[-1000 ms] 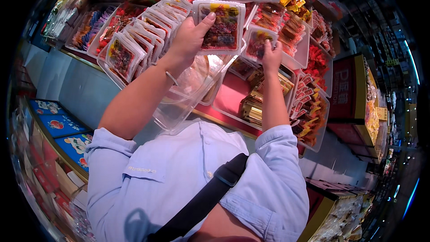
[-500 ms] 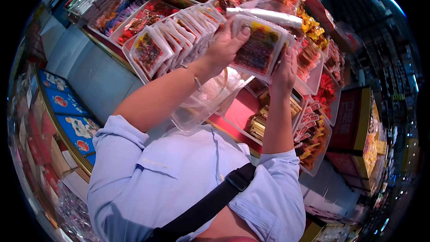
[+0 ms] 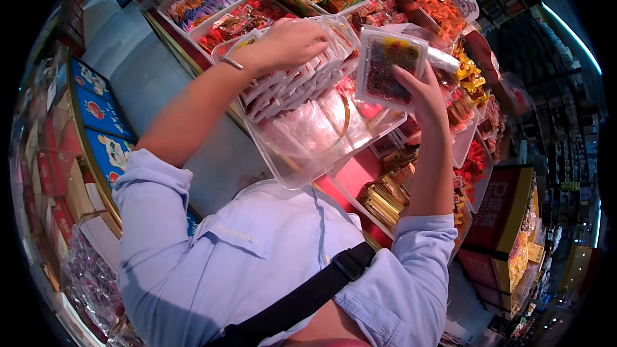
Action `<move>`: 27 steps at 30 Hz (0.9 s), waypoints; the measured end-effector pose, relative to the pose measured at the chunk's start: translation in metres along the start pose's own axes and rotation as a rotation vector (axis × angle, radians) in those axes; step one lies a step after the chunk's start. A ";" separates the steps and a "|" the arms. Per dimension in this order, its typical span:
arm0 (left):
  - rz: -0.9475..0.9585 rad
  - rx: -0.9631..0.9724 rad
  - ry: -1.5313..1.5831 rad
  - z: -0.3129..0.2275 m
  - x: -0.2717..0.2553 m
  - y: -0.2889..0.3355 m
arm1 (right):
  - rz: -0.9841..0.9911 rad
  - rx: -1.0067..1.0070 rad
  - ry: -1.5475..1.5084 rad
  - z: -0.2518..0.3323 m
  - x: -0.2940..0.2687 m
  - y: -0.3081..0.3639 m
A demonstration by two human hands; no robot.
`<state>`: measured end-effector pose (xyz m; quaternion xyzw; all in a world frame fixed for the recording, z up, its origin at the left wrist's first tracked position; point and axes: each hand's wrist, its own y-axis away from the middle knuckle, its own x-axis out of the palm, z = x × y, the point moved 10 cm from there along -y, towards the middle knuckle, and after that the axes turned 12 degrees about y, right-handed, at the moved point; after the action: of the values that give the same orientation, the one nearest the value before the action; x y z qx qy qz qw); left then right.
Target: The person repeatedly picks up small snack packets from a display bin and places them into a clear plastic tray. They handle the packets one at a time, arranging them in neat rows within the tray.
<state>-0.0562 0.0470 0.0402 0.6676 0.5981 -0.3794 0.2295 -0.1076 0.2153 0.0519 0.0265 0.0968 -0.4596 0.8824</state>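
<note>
My right hand [image 3: 421, 90] holds a flat, clear-wrapped snack pack [image 3: 392, 58] with a dark filling and a yellow top edge. Its thumb lies across the front of the pack, and the other fingers are hidden behind it. To the left, my left hand [image 3: 289, 45] is over a row of similar wrapped packs [image 3: 289, 87], fingers stretched out and partly blurred. It looks to be touching the row's upper edge. These packs lean together in a clear plastic bin [image 3: 283, 177], whose near part holds clear plastic wrapping [image 3: 315, 122].
Bins of orange-wrapped snacks [image 3: 424, 3], red packets [image 3: 247, 19] and purple sticks [image 3: 212, 6] stand beyond. Gold packets [image 3: 385, 199] lie right of the bin. A white roll [image 3: 443, 60] sits behind the held pack. Blue boxes [image 3: 96, 109] are at left, a dark red display box [image 3: 495, 209] at right.
My left hand has let go of the held pack and moved left onto the row. My right hand now holds the pack alone, slightly farther right. The clear bin shows more fully.
</note>
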 end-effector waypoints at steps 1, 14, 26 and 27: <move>0.077 -0.018 -0.083 0.010 0.003 0.008 | -0.004 -0.020 0.023 0.003 0.007 -0.006; 0.032 0.095 -0.299 0.020 -0.008 0.049 | 0.163 -0.074 0.683 0.004 0.098 -0.092; 0.019 0.095 -0.281 0.016 -0.016 0.058 | 0.221 -0.131 1.252 0.013 0.130 -0.098; 0.021 0.095 -0.291 0.016 -0.016 0.058 | 0.227 -0.117 1.264 0.013 0.132 -0.099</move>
<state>-0.0035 0.0148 0.0347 0.6220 0.5328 -0.4975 0.2857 -0.1132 0.0500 0.0426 0.2542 0.6192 -0.2533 0.6984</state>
